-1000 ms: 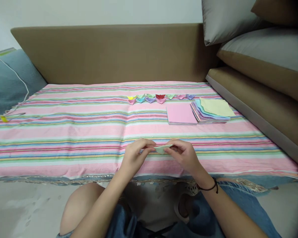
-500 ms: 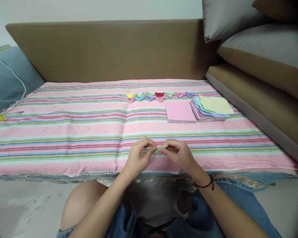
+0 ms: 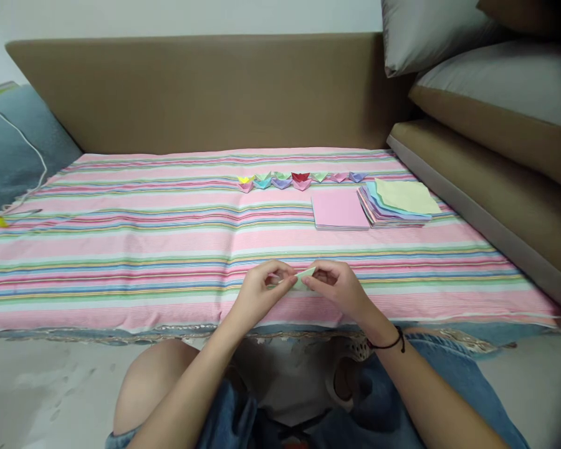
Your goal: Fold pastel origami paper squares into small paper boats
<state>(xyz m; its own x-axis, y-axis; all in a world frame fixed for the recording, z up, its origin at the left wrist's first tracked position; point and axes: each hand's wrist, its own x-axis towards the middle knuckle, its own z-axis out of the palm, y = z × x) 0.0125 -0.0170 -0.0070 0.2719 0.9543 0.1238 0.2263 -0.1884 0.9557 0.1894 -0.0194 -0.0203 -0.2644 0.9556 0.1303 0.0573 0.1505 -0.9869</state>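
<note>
A small piece of folded light green paper (image 3: 303,280) is pinched between my two hands, just above the near part of the striped cloth. My left hand (image 3: 265,288) grips its left end between thumb and fingers. At the right end, my right hand (image 3: 337,284) holds it the same way, its thumb toward me. The fingers cover both ends of the paper, so only the middle part shows. Beyond my hands, several small folded paper boats (image 3: 281,183) in various colours stand in two rows.
A stack of pink square paper (image 3: 339,210) lies beside a fanned pile of coloured paper (image 3: 406,198). The pink striped cloth (image 3: 168,240) covers the seat. Cushions (image 3: 490,162) are piled at the right, and a white cable (image 3: 32,146) runs along the left.
The green paper has tilted and shows more of its face between my thumbs. Both hands have shifted slightly and still hold it.
</note>
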